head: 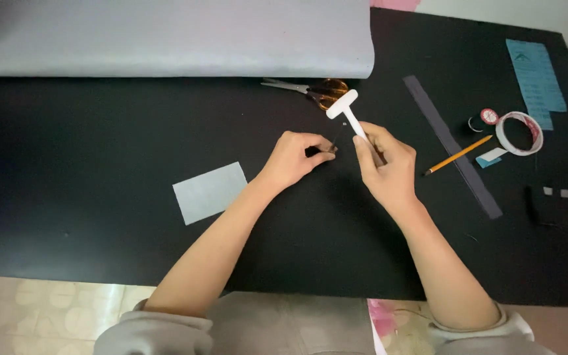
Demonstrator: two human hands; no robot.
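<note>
1. Closest to you, your right hand [386, 164] is wrapped round the handle of the white T-shaped tool [350, 113]; keep that grip firm.
2. Your left hand [296, 156] has fingers pinched narrow on a small dark piece [321, 150], low over the black mat [100, 164]; hold it steady.
3. Scissors [310, 91] sit just behind; grey fabric patch [210, 192] lies left.

Single head-worn view, steeply downward and near, over black mat [100, 164] and both forearms.
</note>
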